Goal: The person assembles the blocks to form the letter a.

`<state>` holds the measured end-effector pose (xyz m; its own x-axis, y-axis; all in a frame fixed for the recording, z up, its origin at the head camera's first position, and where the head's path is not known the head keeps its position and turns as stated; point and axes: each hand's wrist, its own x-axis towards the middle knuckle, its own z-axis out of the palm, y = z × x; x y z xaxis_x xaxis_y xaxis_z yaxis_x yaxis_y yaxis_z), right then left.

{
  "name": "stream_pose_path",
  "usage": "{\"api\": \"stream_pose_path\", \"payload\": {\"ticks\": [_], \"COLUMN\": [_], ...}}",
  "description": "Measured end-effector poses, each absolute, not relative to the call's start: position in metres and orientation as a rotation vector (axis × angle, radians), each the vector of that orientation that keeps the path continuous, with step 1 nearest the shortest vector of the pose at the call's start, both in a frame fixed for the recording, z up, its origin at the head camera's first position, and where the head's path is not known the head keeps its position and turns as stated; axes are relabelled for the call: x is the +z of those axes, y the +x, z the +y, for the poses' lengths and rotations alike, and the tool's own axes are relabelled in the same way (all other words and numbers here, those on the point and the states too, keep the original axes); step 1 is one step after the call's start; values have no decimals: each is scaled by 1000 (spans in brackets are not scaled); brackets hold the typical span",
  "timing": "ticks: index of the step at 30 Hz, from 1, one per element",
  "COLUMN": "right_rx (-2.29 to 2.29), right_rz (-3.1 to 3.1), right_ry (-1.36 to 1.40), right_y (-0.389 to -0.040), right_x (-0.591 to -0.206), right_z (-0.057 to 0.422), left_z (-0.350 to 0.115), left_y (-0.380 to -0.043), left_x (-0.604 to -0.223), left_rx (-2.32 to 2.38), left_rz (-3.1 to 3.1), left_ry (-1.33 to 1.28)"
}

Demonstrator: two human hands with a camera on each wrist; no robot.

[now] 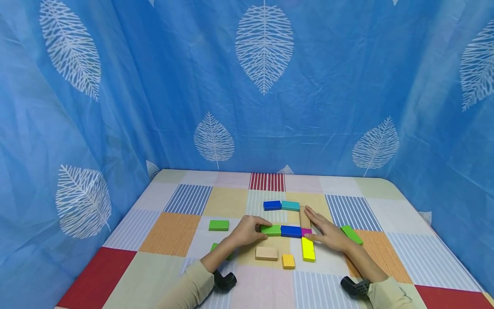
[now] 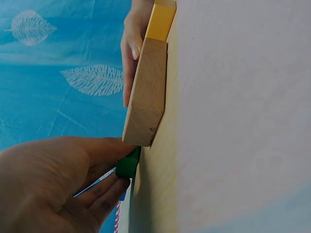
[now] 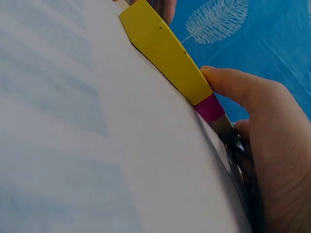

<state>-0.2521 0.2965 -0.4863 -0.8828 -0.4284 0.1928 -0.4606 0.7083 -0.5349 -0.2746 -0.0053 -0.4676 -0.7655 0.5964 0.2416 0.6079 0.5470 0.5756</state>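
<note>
Pinching narrowly, with the left hand (image 1: 245, 231), a bright green rectangular block (image 1: 272, 231) on patchwork cloth (image 1: 266, 283), lengthwise left to right, well in from the cloth's edges. Meeting a dark blue rectangular block (image 1: 291, 231) at its right end. Leaving gaps before and behind. Farther right, resting the wide-spread right hand's (image 1: 328, 233) straight fingers along a pale wooden rectangular block (image 1: 304, 219) pointing away, with the thumb at a small magenta block (image 1: 306, 232).

Blks (image 1: 290, 231) on tbl (image 1: 266, 285), curtain (image 1: 328, 107) bhd
</note>
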Motion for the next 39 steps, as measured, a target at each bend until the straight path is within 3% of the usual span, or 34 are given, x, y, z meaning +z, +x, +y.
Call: {"api": "stream_pose_path", "payload": {"ticks": [39], "right_rx": [899], "right_rz": [-2856], "right_ry": [740], "right_y": [-254], "right_x": [-489], "right_z": [297], "left_z": [-3], "left_y": [-277], "left_x": [-467], "left_rx": [-1015], "left_rz": [-2737], "left_ry": [-1082]}}
